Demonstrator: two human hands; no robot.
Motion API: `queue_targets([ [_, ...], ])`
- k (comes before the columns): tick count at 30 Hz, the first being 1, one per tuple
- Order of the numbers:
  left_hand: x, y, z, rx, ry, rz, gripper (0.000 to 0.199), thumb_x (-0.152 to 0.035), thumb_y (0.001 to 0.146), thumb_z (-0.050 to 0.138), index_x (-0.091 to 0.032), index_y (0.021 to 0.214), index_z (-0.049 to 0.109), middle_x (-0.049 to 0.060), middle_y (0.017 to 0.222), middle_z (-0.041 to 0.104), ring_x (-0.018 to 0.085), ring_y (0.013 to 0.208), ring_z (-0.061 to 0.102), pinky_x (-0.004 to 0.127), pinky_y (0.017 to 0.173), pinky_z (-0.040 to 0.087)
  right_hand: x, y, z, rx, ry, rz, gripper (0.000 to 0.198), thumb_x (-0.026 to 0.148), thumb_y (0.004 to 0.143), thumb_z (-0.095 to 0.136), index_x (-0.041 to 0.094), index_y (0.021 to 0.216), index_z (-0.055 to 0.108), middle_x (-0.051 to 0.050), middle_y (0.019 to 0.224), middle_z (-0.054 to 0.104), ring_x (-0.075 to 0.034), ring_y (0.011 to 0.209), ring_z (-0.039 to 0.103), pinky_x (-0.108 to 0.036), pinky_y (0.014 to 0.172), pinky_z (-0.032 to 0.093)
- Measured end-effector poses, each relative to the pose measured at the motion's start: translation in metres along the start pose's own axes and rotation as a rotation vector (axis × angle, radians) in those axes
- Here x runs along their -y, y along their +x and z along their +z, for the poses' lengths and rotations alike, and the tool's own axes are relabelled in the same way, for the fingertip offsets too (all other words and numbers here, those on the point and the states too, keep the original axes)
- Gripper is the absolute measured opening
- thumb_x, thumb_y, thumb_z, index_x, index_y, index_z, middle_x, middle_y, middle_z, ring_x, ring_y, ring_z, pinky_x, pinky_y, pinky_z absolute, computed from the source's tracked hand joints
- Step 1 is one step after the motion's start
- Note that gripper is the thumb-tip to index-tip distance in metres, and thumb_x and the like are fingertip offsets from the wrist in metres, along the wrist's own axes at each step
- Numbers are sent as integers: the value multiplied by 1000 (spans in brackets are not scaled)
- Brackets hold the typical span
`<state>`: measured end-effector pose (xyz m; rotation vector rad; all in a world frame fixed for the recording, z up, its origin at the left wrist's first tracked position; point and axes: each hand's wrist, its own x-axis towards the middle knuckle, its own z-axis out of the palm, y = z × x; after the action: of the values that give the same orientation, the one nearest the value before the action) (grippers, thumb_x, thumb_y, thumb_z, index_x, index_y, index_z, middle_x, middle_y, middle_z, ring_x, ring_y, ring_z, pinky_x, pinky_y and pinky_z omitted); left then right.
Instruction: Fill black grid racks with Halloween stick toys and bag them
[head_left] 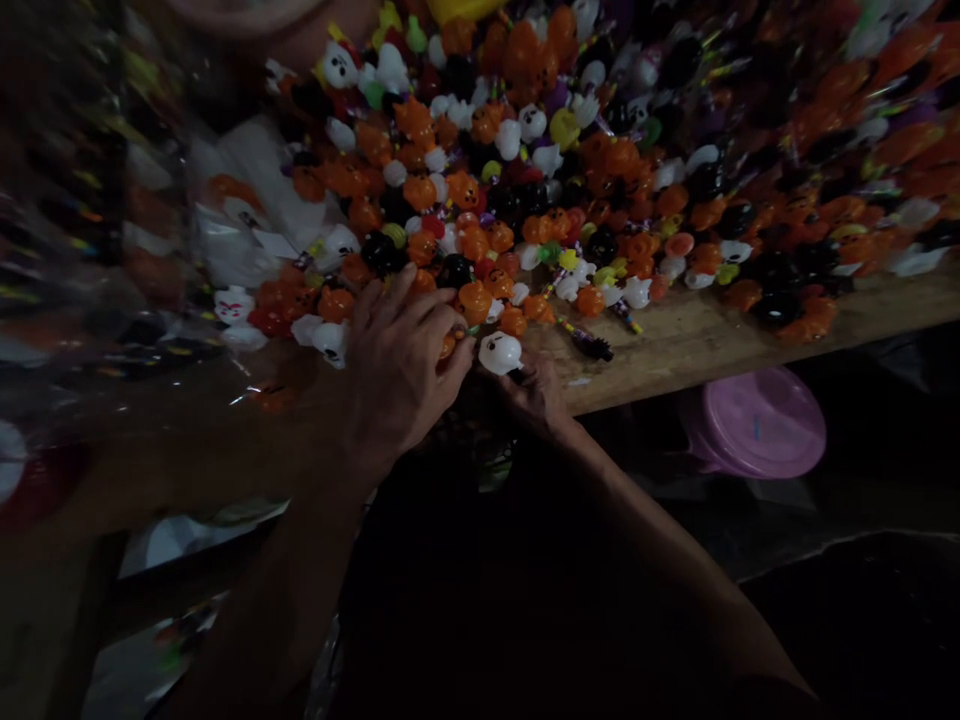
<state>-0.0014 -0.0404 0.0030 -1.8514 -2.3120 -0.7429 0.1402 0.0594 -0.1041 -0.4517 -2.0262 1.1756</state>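
Observation:
At the front edge of the wooden table, my right hand is closed around the lower end of a white plastic figure with a dark-marked face, perhaps a ghost or skull. My left hand bends over the near edge of a heap of small plastic figures, its thumb tip close to the white figure. Between its thumb and fingers shows a small orange piece, mostly hidden. Beyond the hands lie orange pumpkin figures, and right of them a dark figure on a beaded stick.
Orange, white, black and purple figures spread along the wooden table. On the left are clear plastic bags with more figures inside. A pink lidded tub stands below the table edge at right. The scene is dim.

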Motion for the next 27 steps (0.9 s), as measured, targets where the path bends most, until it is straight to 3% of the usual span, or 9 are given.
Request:
queue_targets([
  [4,1,-1,3,-63,-2,42,12,-28,95,59,-23,96,69,6,129,73,35,141,54,62,121,39,-2,-2,-2,1,-33,21,22,26,93,59,22,106,76,-7,108,76,-23,100,72,-38,91,60],
  [11,1,1,0,-29,5,34,11,-27,96,57,-25,96,68,3,131,72,33,142,53,60,123,37,5,-5,11,-109,16,300,26,41,92,66,20,106,74,-7,104,77,-22,97,72,-38,92,60],
  [21,-2,9,-12,156,-57,-78,16,-28,95,56,-20,101,68,4,140,67,30,152,39,57,129,25,20,-2,17,-52,-150,245,27,41,100,56,21,100,74,-10,107,76,-24,100,69,-40,94,58],
  [27,-3,6,-15,160,-53,-43,24,-33,100,50,-19,109,68,5,139,67,30,152,38,60,129,21,12,-8,29,-93,-229,200,28,38,102,49,21,108,70,-12,107,73,-25,104,68,-41,99,56],
])
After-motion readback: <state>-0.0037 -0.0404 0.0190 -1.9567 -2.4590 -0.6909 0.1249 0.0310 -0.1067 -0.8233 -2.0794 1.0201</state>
